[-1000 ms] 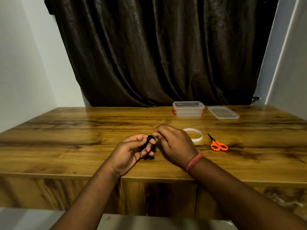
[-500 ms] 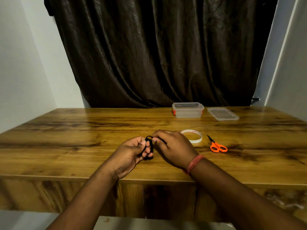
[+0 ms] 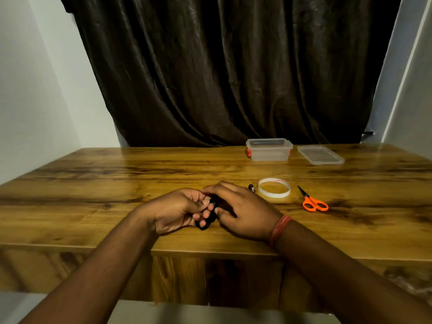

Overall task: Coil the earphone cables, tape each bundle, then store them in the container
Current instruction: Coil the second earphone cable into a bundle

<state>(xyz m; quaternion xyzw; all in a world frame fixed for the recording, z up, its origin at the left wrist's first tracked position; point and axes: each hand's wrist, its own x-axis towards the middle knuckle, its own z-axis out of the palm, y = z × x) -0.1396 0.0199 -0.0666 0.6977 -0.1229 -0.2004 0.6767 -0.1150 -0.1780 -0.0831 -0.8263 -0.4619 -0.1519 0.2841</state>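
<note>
Cable, black and coiled into a small bundle, sits at centre frame just above the table, held between both hands. The left hand curls its fingers round the coil from the left; the right hand pinches it from the right, fingers bent over the top. A red band circles the right wrist. A small dark earbud or plug shows just past the right knuckles, beside the tape, a white ring lying flat. Right of the tape lie orange-handled scissors, blades pointing up-left. Further up, right of centre, stands the clear container, open, its lid flat beside it on the right. A dark curtain fills the upper frame.
</note>
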